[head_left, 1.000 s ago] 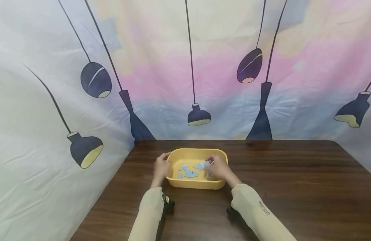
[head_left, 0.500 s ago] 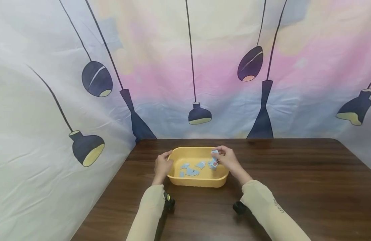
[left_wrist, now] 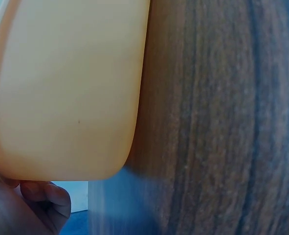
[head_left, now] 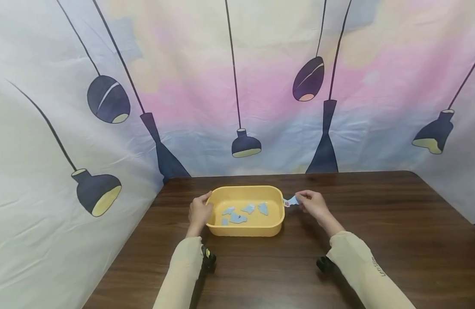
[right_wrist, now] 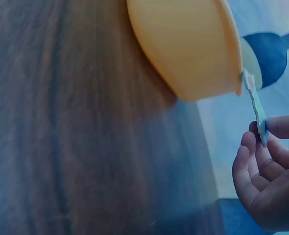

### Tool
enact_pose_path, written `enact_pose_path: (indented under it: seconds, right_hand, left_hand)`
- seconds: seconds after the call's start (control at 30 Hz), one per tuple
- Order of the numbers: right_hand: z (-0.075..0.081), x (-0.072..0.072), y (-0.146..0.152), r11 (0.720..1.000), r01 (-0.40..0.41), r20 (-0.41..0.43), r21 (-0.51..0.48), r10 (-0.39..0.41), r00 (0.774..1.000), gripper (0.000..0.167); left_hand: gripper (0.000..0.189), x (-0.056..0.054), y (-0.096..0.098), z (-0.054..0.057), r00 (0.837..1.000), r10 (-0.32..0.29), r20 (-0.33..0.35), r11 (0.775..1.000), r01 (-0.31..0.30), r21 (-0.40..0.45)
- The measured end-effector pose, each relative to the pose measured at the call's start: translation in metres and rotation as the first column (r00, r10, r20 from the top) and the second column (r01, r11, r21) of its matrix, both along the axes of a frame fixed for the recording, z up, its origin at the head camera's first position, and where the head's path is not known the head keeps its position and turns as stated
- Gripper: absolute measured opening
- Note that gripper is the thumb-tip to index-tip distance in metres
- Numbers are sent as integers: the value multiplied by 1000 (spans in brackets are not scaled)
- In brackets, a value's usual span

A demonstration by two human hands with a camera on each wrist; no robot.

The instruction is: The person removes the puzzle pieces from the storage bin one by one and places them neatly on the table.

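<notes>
A yellow plastic tub (head_left: 245, 232) stands on the table with several flat, irregular light-blue puzzle pieces (head_left: 238, 218) lying apart on its floor. My left hand (head_left: 200, 214) grips the tub's left end at the rim; in the left wrist view, curled fingers (left_wrist: 58, 195) show at that end wall. Just outside the tub's right end, my right hand (head_left: 313, 203) pinches a light-blue puzzle piece (head_left: 291, 201) with a pink print between thumb and fingertips. The piece's far tip overlaps the tub's rim in the right wrist view, where its thin edge (right_wrist: 255, 105) faces the camera.
The dark wooden table (head_left: 361, 214) extends to the right of the tub and in front of it. Behind the table hangs a cloth backdrop (head_left: 276, 107) printed with lamps. Each sleeved wrist carries a black camera (head_left: 325, 265).
My right hand has lifted the printed puzzle piece out of the tub and carried it rightward past the rim. Another piece now shows alone at the tub's right. My left hand stays on the rim.
</notes>
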State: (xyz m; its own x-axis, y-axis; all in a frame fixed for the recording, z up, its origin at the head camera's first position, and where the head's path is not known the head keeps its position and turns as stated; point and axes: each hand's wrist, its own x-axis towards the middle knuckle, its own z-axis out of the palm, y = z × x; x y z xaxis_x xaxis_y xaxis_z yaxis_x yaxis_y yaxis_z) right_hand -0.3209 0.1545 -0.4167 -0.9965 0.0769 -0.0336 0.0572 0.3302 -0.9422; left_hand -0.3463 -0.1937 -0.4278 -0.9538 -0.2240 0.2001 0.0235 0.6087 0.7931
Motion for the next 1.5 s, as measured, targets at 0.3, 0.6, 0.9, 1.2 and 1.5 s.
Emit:
enact_pose_path:
  seconds: [0.3, 0.6, 0.9, 1.2, 1.5]
  right_hand:
    - [-16, -1, 13, 996, -58, 85, 70, 52, 995, 34]
    - [-24, 2, 8, 975, -104, 83, 199, 89, 993, 27]
    - [-25, 4, 7, 959, -75, 5, 272, 76, 997, 27]
    - [-7, 6, -3, 976, -79, -62, 201, 93, 994, 32]
    - [19, 1, -67, 980, -156, -187, 126, 178, 966, 27]
  left_hand:
    - [49, -2, -1, -2, 1000, 4, -9, 1000, -4, -19]
    - [50, -2, -1, -1, 1000, 6, -2, 1000, -6, -24]
    - [49, -2, -2, 0, 1000, 16, 0, 999, -16, -32]
    - [47, 3, -4, -1, 1000, 3, -4, 1000, -3, -25]
    - [48, 0, -2, -2, 1000, 1, -11, 1000, -2, -25]
